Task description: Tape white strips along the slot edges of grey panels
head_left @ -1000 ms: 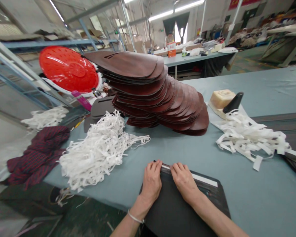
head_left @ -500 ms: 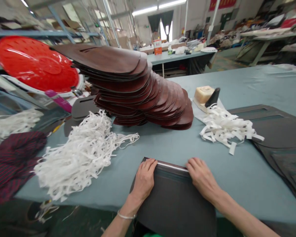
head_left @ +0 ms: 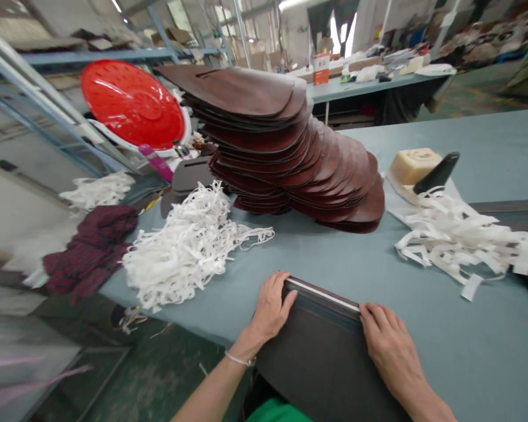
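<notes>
A dark grey panel (head_left: 321, 357) lies at the near table edge, its near part hanging toward my lap. Along its far edge runs a brown border with a narrow white strip (head_left: 323, 293). My left hand (head_left: 273, 308) grips the far left corner, thumb on the top face and fingers over the edge. At the far right corner, my right hand (head_left: 389, 346) holds the same edge with its fingers bent over it; its thumb is hidden. Beyond the panel rises a tall, leaning stack of brown leather-like pieces (head_left: 290, 152).
White strips are heaped at left (head_left: 180, 252) and right (head_left: 457, 234). A cream block (head_left: 413, 165) and a black-handled tool (head_left: 437, 173) stand by the right heap. Farther left are a red oval lid (head_left: 132, 105) and a checked cloth (head_left: 90, 252). The blue table (head_left: 317, 249) continues rightward.
The view has swung left, so things sit farther right. My hands are wider apart along the edge, showing more of the white strip. My left thumb has spread from its fingers.
</notes>
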Available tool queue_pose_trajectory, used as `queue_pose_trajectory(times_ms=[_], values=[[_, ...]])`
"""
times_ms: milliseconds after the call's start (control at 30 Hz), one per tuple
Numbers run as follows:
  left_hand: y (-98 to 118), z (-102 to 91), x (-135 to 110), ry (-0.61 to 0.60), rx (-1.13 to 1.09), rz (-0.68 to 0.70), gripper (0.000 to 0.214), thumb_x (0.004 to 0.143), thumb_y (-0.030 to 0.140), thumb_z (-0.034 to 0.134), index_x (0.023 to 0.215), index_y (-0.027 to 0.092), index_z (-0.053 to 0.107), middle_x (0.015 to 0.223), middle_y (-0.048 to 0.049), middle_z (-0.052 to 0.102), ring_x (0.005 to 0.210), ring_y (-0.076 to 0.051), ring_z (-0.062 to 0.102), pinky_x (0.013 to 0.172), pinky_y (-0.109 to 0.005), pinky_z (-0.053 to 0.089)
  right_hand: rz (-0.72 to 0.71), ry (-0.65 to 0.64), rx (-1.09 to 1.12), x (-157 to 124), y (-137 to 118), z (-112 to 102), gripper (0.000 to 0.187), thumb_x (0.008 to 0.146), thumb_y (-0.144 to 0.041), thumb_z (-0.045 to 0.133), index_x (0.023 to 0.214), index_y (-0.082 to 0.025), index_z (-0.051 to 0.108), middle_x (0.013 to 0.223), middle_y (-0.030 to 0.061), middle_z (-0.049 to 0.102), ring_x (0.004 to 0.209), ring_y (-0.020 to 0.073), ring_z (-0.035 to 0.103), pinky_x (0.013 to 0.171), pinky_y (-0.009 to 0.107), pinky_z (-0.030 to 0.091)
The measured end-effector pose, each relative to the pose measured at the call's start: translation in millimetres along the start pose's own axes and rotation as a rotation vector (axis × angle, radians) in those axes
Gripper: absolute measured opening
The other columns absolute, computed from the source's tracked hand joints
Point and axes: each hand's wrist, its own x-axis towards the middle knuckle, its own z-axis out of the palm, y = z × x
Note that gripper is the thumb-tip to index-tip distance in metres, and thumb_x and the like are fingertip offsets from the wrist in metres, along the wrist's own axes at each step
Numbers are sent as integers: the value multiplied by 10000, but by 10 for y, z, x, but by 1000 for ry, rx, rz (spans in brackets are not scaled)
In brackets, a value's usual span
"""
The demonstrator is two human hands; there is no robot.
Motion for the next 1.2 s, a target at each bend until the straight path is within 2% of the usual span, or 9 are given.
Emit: queue_pose_trajectory(times_ms=[100, 267, 567, 733, 867, 900, 1000, 1100, 1200], values=[[-11, -51, 23, 26, 43, -61, 496, 813, 345, 603, 1260, 220, 428, 1228, -87, 501, 1178, -257, 430, 1019, -465, 347, -7, 0, 6, 132, -12, 79, 298, 835, -82, 482, 1111, -59, 592, 1073, 162, 572, 1001, 278, 493, 854, 408, 449], [-114, -114, 103, 26, -72, -100, 366, 815, 156, 541, 1166, 236, 479, 1126, -47, 541, 1087, -219, 463, 973, -413, 370, -45, -5, 16, 271, 32, 141, 292, 840, -106, 502, 1117, -72, 588, 1085, 152, 574, 1017, 274, 494, 863, 401, 436], [-72, -144, 108, 28, -106, -163, 391, 789, 62, 478, 1131, 251, 499, 1101, -32, 536, 1079, -208, 440, 956, -390, 367, -69, 57, 121, 376, 125, 216, 210, 896, -242, 429, 950, -156, 612, 957, 109, 597, 891, 238, 529, 750, 378, 428], [10, -113, 90, 56, -35, -173, 350, 843, 63, 368, 1092, 256, 520, 1089, -46, 538, 1069, -216, 432, 932, -404, 376, 33, 50, 397, 1085, -124, 306, 196, 895, -280, 436, 947, -193, 604, 955, 89, 604, 909, 227, 534, 754, 362, 422], [16, -102, 106, 70, -35, -174, 355, 849, 72, 330, 1073, 260, 531, 1061, -67, 549, 1021, -235, 460, 887, -430, 401, 182, -68, 928, 2011, -633, 476, 204, 864, -266, 442, 939, -203, 621, 956, 84, 616, 933, 207, 549, 833, 354, 423], [10, -98, 108, 76, -42, -169, 356, 841, 74, 337, 1072, 261, 533, 1057, -73, 552, 1016, -241, 467, 878, -437, 406, 300, -117, 1100, 2232, -758, 551, 189, 838, -280, 476, 928, -197, 620, 937, 80, 622, 893, 194, 565, 809, 334, 436], [-21, -87, 96, 94, -62, -141, 343, 827, 81, 361, 1056, 263, 541, 1068, -82, 562, 1037, -250, 477, 887, -450, 409, 429, -183, 1240, 2728, -1046, 802, 217, 809, -339, 475, 877, -168, 590, 680, 30, 612, 562, 135, 556, 532, 260, 438], [-68, -76, 73, 114, -109, -154, 310, 825, 90, 389, 1033, 262, 543, 1070, -69, 571, 1048, -236, 487, 911, -437, 411, 469, -248, 1327, 2875, -1184, 969, 249, 789, -412, 468, 717, -180, 525, 479, -33, 515, 366, 94, 440, 382, 220, 341], [-114, -86, 114, 171, -188, -211, 302, 786, 87, 449, 1029, 246, 529, 1039, -58, 570, 1013, -216, 511, 907, -408, 432, 476, -280, 1364, 2749, -1211, 991, 270, 766, -445, 467, 653, -200, 469, 442, -49, 488, 341, 83, 404, 363, 213, 315]])
